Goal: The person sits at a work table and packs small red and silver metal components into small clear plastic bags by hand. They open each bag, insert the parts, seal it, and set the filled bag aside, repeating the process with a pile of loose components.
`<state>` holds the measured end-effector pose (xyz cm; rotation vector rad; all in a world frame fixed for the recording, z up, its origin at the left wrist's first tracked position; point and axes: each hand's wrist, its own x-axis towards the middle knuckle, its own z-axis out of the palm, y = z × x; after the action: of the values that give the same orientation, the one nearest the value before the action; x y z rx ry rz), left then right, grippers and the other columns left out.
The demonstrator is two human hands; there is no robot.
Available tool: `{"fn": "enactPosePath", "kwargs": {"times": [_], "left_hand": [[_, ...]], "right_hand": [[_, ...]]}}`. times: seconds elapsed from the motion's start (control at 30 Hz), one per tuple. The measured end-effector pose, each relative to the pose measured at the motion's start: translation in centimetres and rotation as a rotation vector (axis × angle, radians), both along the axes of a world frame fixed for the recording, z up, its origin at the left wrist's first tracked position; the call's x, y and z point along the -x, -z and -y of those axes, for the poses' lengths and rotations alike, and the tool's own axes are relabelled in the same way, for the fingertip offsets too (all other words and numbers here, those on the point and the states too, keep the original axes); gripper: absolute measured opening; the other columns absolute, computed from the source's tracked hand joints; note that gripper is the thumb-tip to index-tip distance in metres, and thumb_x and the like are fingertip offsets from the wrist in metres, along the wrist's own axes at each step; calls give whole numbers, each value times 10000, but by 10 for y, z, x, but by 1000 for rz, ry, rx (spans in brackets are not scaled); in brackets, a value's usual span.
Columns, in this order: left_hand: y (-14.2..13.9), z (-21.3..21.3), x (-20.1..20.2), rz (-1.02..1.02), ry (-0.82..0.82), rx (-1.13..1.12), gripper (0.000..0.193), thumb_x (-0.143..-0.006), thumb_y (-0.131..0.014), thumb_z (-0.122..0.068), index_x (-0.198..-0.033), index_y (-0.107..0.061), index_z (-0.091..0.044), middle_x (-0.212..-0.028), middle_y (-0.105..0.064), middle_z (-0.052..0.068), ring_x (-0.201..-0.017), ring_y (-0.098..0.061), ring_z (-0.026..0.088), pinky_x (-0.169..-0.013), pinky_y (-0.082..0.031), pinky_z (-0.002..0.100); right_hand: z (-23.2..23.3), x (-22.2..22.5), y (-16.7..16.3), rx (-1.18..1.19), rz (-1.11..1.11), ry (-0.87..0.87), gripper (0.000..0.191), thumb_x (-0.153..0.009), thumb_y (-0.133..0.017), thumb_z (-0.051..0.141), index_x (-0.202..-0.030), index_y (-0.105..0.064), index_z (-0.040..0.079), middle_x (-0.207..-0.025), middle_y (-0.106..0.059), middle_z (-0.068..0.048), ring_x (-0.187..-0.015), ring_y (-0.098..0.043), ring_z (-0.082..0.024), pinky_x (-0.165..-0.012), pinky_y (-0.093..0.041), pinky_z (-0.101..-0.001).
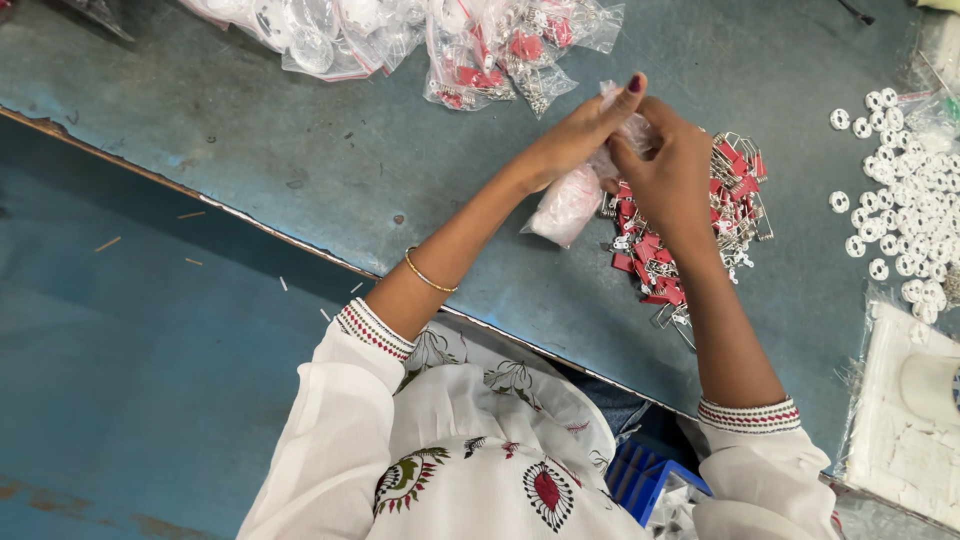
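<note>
I see both hands raised over a worn blue-grey tabletop [300,130], its paint scuffed and chipped along the near edge. My left hand [575,135] pinches the top of a small clear plastic bag [572,200], fingers long and close together, thumb under. My right hand [672,170] grips the same bag's mouth, fingers curled tight on the crinkled film. The bag hangs soft and puffy below the hands, holding something pale pink, just above the table.

Right beneath the right hand lies a loose heap of red clips with thin wire loops [700,225], angular and shiny, spread toward the table's near edge. Well off to the right sits a scatter of small white rings [905,200], round and matte. At the far edge lie filled clear bags of red clips [500,55] and other clear bags of pale round parts [310,35].

Bare tabletop stretches left of the hands; the right side is crowded.
</note>
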<state>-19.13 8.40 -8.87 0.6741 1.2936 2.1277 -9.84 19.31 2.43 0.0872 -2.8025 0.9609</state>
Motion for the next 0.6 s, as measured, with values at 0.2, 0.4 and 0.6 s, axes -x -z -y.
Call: {"fn": "enactPosePath", "kwargs": {"times": [0.2, 0.4, 0.6], "left_hand": [[-28, 24, -3, -46, 118, 8, 931, -802, -695, -716, -1415, -476, -51, -1209, -702, 95, -1049, -741, 185, -645, -645, 297], [-39, 28, -7, -82, 114, 66, 830, -835, -762, -606, -1395, -544, -33, -1136, -720, 80, -1006, -722, 126, -598, -622, 268], [-22, 20, -3, 90, 229, -93, 633, -892, -758, -447, -1343, -601, -33, -1034, -748, 53, -802, -705, 90, -547, -564, 242]], "right_hand": [[-42, 8, 4, 454, -66, -121, 259, -1003, -642, -11, -1256, -686, -42, -1029, -740, -84, -846, -693, -99, -735, -566, -253], [-74, 7, 12, 1050, 192, -125, 255, -993, -617, -61, -1243, -649, -22, -1104, -740, -87, -911, -725, -143, -771, -614, -278], [-94, 0, 23, 1443, 348, -197, 293, -1060, -554, -32, -1344, -601, 23, -1141, -711, -82, -934, -719, -162, -672, -582, -259]]}}
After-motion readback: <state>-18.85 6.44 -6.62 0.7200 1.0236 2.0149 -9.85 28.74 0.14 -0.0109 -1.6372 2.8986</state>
